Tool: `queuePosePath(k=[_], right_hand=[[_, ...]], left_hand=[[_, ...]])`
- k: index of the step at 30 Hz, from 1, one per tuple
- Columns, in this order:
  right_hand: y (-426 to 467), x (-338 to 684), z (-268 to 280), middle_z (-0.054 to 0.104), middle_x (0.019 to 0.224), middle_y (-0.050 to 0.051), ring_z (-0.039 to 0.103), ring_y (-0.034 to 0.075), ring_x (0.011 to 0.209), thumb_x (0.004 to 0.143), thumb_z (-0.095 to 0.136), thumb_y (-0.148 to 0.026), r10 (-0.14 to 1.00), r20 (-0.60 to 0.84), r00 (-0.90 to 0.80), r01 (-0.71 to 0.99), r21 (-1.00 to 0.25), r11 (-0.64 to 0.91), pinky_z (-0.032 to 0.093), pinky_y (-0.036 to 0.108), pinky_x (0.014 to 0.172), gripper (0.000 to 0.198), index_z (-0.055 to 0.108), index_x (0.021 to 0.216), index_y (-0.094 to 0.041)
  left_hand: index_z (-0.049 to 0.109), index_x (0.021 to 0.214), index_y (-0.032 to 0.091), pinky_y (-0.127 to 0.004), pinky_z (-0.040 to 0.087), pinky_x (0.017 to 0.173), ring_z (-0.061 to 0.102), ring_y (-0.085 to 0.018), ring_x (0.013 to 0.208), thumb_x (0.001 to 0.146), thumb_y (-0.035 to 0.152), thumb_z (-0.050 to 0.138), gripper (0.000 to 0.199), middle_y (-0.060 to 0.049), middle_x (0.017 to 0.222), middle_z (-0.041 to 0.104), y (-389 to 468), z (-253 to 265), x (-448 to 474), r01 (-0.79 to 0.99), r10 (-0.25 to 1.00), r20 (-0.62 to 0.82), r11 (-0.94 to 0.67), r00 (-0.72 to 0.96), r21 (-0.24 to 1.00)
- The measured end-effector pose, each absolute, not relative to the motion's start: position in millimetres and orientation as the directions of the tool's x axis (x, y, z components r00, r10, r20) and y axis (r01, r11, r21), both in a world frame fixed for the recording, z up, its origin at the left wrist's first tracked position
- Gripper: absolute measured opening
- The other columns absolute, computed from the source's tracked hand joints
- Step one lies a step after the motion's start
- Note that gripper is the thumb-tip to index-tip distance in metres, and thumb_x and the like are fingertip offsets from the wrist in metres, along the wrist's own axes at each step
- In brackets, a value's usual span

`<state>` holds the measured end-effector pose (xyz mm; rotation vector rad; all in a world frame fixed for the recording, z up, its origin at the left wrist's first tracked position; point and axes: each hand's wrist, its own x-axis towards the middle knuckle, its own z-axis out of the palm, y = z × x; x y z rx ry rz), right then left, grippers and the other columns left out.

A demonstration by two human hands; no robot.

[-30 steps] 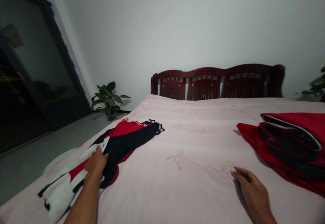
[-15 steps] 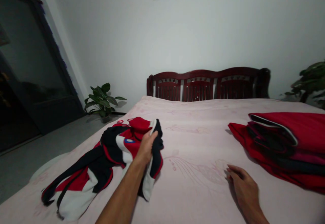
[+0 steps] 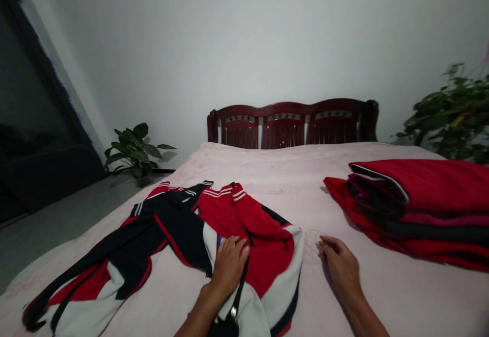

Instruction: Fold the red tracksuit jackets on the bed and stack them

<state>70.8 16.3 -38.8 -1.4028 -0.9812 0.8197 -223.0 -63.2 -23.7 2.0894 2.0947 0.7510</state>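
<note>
A sports jacket (image 3: 273, 255) in red, white and navy, with striped ribbing and a dark zipper, lies spread on the bed in front of me. My left hand (image 3: 230, 261) rests palm down on its middle, fingers stretched over the fabric beside the zipper and partly covering a blue badge. To the right, my right hand (image 3: 341, 265) lies on the bedsheet, apart from the jacket, its fingers loosely bent with nothing between them. The jacket's navy, red and white left part (image 3: 126, 265) trails toward the lower left. Its lower edge runs under my left forearm.
A stack of folded red and dark clothes (image 3: 431, 194) sits on the right of the bed. The pink patterned sheet (image 3: 263, 163) reaches back to a dark wooden headboard (image 3: 284, 125). Potted plants stand at the left (image 3: 135, 148) and right (image 3: 454, 118).
The jacket's right part has been unfolded and laid out to the right. My left hand has let go of its bunched edge and now lies flat on it. The view has shifted slightly right.
</note>
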Motion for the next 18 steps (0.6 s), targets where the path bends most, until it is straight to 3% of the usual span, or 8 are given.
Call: queuePosePath(k=[7,18], right_hand=[[16,71,-38,0.070,0.074,0.003,0.062,0.019,0.062,0.063,0.066,-0.044,0.916,0.098,0.389,0.163,-0.986,0.036,0.049,0.032,0.063,0.042,0.070,0.094,-0.016],[16,70,-38,0.072,0.078,0.003,0.064,0.019,0.065,0.065,0.064,-0.042,0.922,0.097,0.376,0.208,-0.978,0.018,0.049,0.032,0.066,0.040,0.071,0.095,-0.017]], left_hand=[[0.063,0.124,0.022,-0.049,0.035,0.114,0.054,-0.022,0.126,0.101,0.036,0.035,0.039,-0.006,0.129,0.065,-68,-34,-225,0.914,0.925,0.379,-0.156,0.002,0.375],[0.065,0.118,0.023,-0.049,0.036,0.114,0.056,-0.022,0.124,0.100,0.034,0.037,0.035,-0.006,0.124,0.068,-70,-26,-224,0.888,0.927,0.376,-0.169,-0.004,0.427]])
